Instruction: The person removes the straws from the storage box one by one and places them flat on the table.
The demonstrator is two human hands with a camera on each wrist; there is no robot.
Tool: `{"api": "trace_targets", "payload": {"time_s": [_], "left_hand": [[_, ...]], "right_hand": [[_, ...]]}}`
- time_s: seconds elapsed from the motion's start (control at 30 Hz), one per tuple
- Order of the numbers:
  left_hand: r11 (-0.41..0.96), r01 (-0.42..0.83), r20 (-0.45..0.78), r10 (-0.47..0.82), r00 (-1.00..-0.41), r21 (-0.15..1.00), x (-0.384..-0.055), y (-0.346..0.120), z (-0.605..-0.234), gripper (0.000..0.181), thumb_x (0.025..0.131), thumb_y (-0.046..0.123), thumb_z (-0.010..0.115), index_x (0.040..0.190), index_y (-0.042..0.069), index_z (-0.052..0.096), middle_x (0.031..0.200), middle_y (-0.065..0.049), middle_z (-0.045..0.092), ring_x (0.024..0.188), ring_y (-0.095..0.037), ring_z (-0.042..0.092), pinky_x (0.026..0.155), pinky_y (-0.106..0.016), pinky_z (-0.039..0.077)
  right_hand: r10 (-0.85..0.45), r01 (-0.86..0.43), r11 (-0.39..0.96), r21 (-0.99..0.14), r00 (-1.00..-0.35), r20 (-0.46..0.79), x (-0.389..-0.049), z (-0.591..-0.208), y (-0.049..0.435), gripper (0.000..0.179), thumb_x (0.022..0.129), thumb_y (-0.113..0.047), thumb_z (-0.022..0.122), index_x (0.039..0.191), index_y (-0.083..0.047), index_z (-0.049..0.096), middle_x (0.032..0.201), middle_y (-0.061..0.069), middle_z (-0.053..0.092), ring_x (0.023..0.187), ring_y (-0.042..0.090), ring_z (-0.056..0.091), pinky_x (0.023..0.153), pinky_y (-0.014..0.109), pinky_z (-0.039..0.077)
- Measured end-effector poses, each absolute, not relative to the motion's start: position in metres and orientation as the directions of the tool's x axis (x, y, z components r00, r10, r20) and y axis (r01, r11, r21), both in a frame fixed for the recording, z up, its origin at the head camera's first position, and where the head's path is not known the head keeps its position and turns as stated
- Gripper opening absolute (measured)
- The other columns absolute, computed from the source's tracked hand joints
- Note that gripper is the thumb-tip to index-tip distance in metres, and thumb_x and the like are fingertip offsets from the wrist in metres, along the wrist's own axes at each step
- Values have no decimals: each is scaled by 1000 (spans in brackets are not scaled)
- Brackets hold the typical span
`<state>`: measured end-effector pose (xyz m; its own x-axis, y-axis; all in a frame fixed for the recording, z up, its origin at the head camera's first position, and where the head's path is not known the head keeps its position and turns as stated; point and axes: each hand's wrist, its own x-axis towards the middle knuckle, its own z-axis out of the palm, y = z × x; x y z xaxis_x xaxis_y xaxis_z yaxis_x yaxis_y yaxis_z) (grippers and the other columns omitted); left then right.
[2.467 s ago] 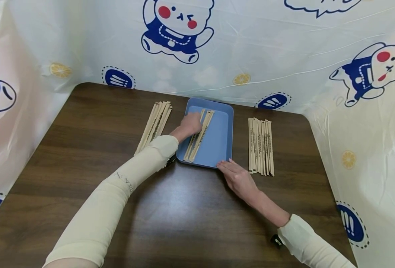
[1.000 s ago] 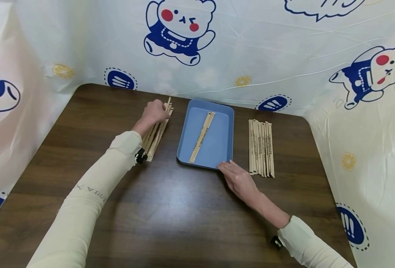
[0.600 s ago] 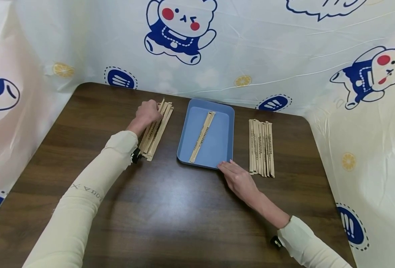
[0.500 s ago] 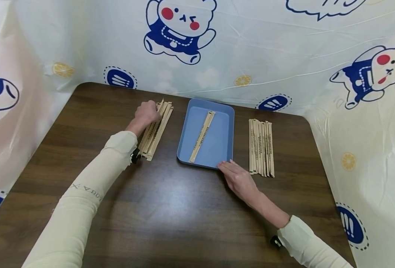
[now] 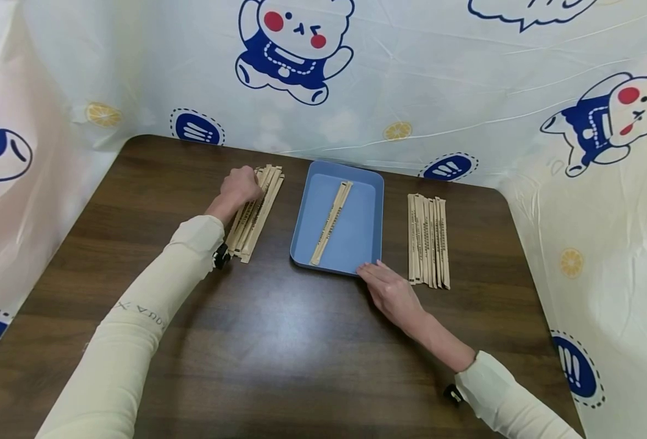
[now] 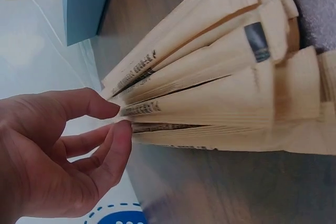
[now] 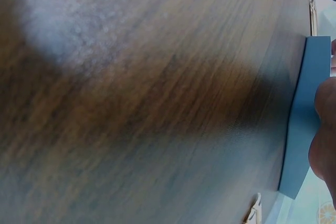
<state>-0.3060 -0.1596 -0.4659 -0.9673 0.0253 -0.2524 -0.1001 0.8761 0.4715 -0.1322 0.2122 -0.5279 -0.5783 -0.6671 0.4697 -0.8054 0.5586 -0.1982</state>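
At the left of the tray lies a fanned pile of paper-wrapped chopsticks (image 5: 257, 213), tan sleeves with dark print. My left hand (image 5: 241, 185) is over the pile's left side. In the left wrist view its thumb and finger (image 6: 122, 139) pinch the far end of one wrapped chopsticks packet (image 6: 210, 100). The blue tray (image 5: 364, 231) holds a single wrapped packet (image 5: 331, 222), lying slantwise. My right hand (image 5: 391, 296) rests with fairly straight fingers on the tray's near right corner; the right wrist view shows it against the tray wall (image 7: 304, 119), partly cut off.
A second pile of wrapped chopsticks (image 5: 428, 241) lies right of the tray, its packets nearly parallel. Everything stands on a dark wooden table (image 5: 279, 366). A patterned white curtain (image 5: 411, 79) hangs behind and beside the table.
My left hand has carried a wrapped packet from the tray to the left pile, shifted slightly left, and lowered the packet's raised far end. My right hand has stayed at the tray corner.
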Motion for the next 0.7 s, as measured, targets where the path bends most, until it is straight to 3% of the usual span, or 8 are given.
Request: {"api": "trace_targets", "payload": {"time_s": [0.17,0.23,0.27,0.37,0.47,0.53,0.7], "left_hand": [[832,-75,-244,74,-967,550,-306,-152,-459,35,88,6,57,59,13,38,52,3,27,46,-11,24,45,-27,24],[792,-75,-256,104,-961,606,-305,-146,-455,34,90,7,57,62,11,38,52,2,30,45,-11,27,45,-26,27],[763,-81,-265,122,-956,641,-304,-143,-452,30,92,8,58,65,8,43,55,0,36,47,-12,35,46,-26,35],[630,-164,-342,172,-924,759,-301,-130,-444,11,95,9,59,93,-2,61,82,-10,56,71,-22,59,69,-32,57],[483,-274,-422,230,-877,832,-299,-117,-437,38,96,7,60,131,-7,54,120,-22,57,108,-35,60,92,-42,56],[435,-309,-447,262,-855,846,-298,-109,-434,46,97,6,60,139,-9,47,129,-25,54,116,-39,57,94,-42,55],[415,-300,-450,331,-829,859,-295,-92,-431,52,96,4,62,143,-9,42,134,-26,51,121,-40,55,94,-41,55]], "right_hand": [[-668,-815,549,-188,-563,487,-134,-529,213,35,84,11,69,119,6,69,118,19,69,112,30,65,105,45,46],[-668,-816,546,-188,-560,489,-134,-529,213,36,84,11,69,119,6,69,118,19,69,111,30,66,105,45,46],[-668,-816,546,-189,-561,489,-134,-529,213,35,84,11,69,119,6,69,117,19,69,111,30,65,105,45,46],[-670,-817,545,-186,-558,489,-134,-528,212,36,84,11,70,119,6,69,117,19,69,111,30,66,104,45,46],[-671,-816,548,-184,-560,487,-134,-527,212,36,83,11,70,119,6,69,117,19,69,111,29,66,104,46,47],[-671,-815,549,-187,-562,484,-133,-527,211,35,84,12,70,118,6,70,117,19,69,111,29,66,104,46,47],[-674,-815,549,-185,-563,478,-133,-526,211,36,83,12,70,119,6,69,117,19,69,111,30,66,104,46,47]]}}
